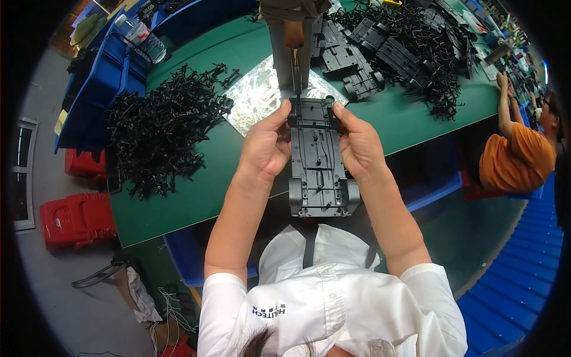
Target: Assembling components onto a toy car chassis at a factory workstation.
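A long black plastic car chassis [319,156] is held level over the green table's near edge, its ribbed side with small posts facing up. My left hand [266,143] grips its left side, thumb near the far end. On the opposite side, my right hand [361,141] is closed round the edge in the same way. The chassis's far end sits under the thin vertical bit of an upright machine [295,41]; whether the bit touches it I cannot tell. Beneath lies a shiny silver sheet [251,100]. My fingers under the chassis are hidden.
A heap of small black plastic parts [163,128] covers the table's left side, beside blue bins [101,89] and a clear bottle [143,38]. More chassis [392,53] and another black heap [441,92] lie at the right. Red stools [77,221] stand left; a person in orange [516,159] sits far right.
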Motion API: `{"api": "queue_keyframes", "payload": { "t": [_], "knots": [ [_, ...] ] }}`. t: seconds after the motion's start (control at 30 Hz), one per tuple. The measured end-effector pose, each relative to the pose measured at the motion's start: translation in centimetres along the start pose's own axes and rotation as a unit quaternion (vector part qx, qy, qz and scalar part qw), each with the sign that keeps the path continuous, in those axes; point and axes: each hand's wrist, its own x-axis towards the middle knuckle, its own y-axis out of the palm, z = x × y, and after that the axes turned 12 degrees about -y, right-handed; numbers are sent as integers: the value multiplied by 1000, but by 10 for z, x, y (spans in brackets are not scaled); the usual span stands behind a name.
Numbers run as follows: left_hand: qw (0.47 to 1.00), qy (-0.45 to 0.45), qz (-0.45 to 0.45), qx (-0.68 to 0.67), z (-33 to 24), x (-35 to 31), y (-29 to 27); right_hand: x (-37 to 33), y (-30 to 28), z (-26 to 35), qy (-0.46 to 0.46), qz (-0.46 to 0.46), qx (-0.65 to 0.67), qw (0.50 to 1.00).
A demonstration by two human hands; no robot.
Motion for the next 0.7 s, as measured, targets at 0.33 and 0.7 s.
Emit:
{"api": "queue_keyframes", "payload": {
  "t": [0.33, 0.7],
  "knots": [
    [1000, 13, 2, -1, -1, 1, 1, 0, 1, 1, 0, 8, 4, 1000],
    [1000, 21, -5, -2, -1, 1, 1, 1, 1, 3, 5, 5, 13, 1000]
  ]
}}
